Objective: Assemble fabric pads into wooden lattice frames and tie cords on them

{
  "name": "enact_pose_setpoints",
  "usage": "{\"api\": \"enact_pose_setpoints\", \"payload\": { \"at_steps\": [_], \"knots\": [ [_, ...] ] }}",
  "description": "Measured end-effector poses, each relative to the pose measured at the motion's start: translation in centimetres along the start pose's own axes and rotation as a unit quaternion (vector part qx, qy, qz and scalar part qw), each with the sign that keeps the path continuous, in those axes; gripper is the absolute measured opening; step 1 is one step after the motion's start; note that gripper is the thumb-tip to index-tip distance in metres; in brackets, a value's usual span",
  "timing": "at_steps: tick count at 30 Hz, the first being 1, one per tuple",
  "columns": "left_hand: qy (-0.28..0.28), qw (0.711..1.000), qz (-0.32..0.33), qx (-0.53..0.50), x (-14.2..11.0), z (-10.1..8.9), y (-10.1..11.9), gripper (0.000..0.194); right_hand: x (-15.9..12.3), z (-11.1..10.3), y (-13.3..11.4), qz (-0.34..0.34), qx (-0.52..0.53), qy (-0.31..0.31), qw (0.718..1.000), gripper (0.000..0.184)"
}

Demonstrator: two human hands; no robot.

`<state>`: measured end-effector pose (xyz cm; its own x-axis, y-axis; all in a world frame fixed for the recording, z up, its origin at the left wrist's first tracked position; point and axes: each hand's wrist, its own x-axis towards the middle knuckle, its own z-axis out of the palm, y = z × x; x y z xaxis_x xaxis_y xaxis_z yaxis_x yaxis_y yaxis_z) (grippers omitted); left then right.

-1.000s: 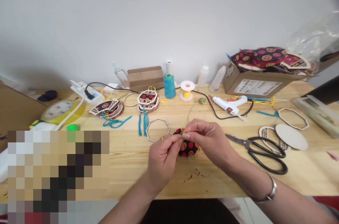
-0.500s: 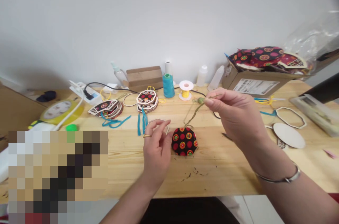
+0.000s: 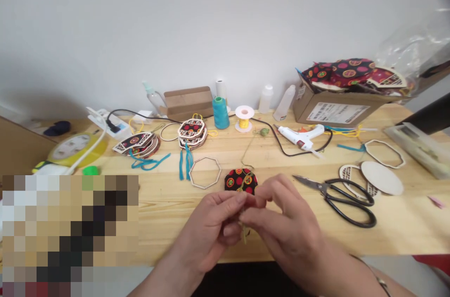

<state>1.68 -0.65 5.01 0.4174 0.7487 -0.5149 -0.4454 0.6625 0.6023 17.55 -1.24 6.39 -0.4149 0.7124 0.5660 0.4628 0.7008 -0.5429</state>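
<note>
My left hand (image 3: 225, 215) is closed in a pinch on a thin olive-green cord (image 3: 245, 236), with a pale tail hanging below the fingers. Touching it from the right, my right hand (image 3: 281, 215) pinches the same cord; the exact spot is hidden between the fingertips. Just beyond both hands lies a round pad covered in black fabric with red and orange flower dots (image 3: 241, 179), its near part hidden by them. The cord crosses this pad and runs back to a small green bundle (image 3: 264, 132) on the table.
Black-handled scissors (image 3: 333, 196) lie right of my hands, with a white glue gun (image 3: 302, 137) behind. An octagonal wooden frame (image 3: 205, 173) is at the left. Farther back stand a teal thread cone (image 3: 221, 113), a yellow spool (image 3: 243, 120) and a cardboard box (image 3: 330, 108) of fabric pieces.
My right hand has come down and left from its raised position with the cord. My left hand has moved nearer and joined it in front of the pad. Scissors and glue gun are now uncovered.
</note>
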Motion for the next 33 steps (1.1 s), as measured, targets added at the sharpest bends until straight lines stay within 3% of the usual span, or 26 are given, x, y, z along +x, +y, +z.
{"api": "enact_pose_setpoints", "payload": {
  "at_steps": [3,9,16,20,26,33],
  "knots": [
    [0.003,1.0,0.003,0.022,0.4,-0.1,-0.1,0.018,-1.2,0.0,-0.5,0.003,-0.019,-0.016,1.0,0.028],
    [0.064,0.996,0.031,0.046,1.1,0.0,-0.1,0.025,-2.6,0.5,-0.5,0.007,0.005,-0.007,1.0,0.022],
    [0.112,0.987,0.079,0.08,1.5,-0.1,-0.2,0.026,-4.5,2.2,0.1,-0.036,0.046,-0.022,0.998,0.013],
    [0.1,0.985,0.11,0.084,1.6,-0.4,-0.3,0.022,-5.0,2.9,0.6,-0.05,0.082,-0.044,0.994,0.013],
    [0.074,0.992,0.094,0.044,1.4,-0.5,-0.2,0.014,-5.8,3.8,1.2,-0.071,0.127,-0.087,0.986,0.008],
    [0.075,0.994,0.08,0.019,1.3,-0.2,0.0,0.014,-6.6,4.1,1.8,-0.066,0.123,-0.185,0.973,0.006]
  ]
}}
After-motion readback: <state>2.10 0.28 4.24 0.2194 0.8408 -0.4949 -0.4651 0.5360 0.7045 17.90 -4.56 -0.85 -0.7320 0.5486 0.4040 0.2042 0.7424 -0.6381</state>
